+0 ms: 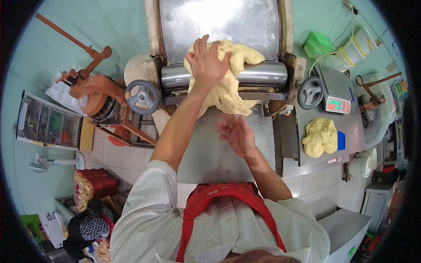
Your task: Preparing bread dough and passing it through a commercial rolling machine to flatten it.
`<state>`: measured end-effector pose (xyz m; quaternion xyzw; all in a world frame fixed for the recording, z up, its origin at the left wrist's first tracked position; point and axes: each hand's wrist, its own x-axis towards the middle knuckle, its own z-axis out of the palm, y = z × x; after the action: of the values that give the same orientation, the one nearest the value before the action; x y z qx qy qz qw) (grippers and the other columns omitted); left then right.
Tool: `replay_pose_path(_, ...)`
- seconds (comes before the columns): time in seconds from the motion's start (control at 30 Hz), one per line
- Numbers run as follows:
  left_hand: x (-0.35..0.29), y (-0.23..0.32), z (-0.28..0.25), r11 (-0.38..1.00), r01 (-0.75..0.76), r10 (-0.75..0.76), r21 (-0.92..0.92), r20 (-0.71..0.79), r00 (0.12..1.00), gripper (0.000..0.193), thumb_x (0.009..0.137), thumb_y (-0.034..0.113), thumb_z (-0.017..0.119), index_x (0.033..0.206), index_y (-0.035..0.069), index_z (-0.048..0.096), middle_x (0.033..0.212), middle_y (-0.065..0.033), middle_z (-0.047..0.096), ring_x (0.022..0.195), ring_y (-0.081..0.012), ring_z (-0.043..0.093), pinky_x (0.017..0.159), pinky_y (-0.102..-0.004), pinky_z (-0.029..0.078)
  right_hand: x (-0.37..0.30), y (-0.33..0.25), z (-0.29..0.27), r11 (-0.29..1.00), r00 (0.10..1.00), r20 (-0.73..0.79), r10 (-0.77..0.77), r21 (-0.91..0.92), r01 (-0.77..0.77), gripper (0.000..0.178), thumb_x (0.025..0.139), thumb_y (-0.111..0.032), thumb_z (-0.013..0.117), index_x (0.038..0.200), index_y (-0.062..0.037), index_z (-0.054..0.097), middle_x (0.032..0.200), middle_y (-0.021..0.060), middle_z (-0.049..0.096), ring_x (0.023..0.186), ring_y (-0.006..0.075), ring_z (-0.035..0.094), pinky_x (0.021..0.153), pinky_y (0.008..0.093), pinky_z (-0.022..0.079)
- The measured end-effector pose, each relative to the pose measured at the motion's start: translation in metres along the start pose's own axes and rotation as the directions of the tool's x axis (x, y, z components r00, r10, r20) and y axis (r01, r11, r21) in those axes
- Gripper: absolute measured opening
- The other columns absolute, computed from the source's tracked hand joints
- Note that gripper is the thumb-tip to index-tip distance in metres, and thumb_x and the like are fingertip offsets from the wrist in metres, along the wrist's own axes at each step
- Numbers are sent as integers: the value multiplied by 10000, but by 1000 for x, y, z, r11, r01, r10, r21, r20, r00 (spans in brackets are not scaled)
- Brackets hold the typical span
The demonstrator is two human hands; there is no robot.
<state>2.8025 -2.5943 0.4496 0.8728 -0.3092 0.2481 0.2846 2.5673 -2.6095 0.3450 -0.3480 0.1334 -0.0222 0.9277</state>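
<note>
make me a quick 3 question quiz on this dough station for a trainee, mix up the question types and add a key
1. Which of the person's hands rests on top of the dough lying across the metal roller?
2. True or false: the second dough lump lies to the right of the roller.
3. What colour is the flat item beside that lump?
A) green
B) blue
C) red

Key:
1. The left hand.
2. True.
3. B.
</note>
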Motion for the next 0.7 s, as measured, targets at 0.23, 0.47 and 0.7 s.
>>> replay_pose_path(0.23, 86, -36, 45, 975, 157, -197, 156, 290, 937, 541, 965, 535, 622, 1251, 80, 686, 1255, -180, 662, 1256, -300, 579, 1038, -586, 378, -54, 65, -52, 959, 963, -126, 239, -128, -254, 559, 1093, -537, 375, 1277, -77, 636, 1056, 54, 696, 923, 172, 621, 795, 343, 482)
replay_pose_path(0.47, -5, -24, 39, 992, -116, 120, -55, 75, 990, 646, 983, 486, 623, 1413, 8, 560, 1488, -267, 485, 1411, -410, 447, 1157, -561, 329, -55, 65, -122, 941, 882, -385, 272, -85, -328, 527, 1101, -491, 375, 1262, -58, 631, 984, 60, 696, 856, 171, 623, 758, 351, 487)
replay_pose_path(0.7, -260, -45, 33, 894, -17, 44, -448, 50, 998, 706, 850, 229, 804, 1408, -76, 495, 1281, -244, 570, 1241, -447, 498, 1155, -520, 339, 24, -7, -211, 905, 823, -568, -3, -352, -239, 517, 1067, -577, 417, 1332, -171, 595, 1022, 34, 678, 853, 151, 612, 767, 378, 499)
